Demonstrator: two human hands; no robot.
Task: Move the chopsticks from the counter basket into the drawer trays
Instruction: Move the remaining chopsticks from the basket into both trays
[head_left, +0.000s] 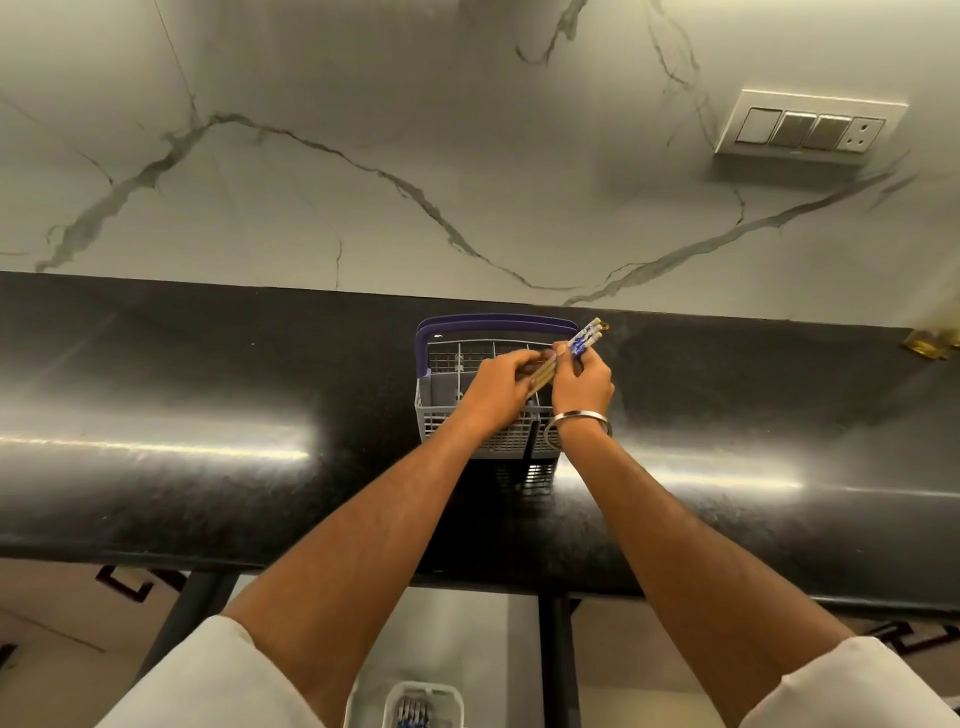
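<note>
Over the cutlery basket (441, 415): your left hand (496, 384) and right hand (582, 384) both hold the chopstick bundle (584, 338); patterned ends stick out past right grip.

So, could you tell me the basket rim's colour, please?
Purple, on the grey basket; the head view shows it best.

sleeves (218, 670): white, pushed up above the elbows | forearms bare | right wrist: plain silver bangle (577, 422)
</note>
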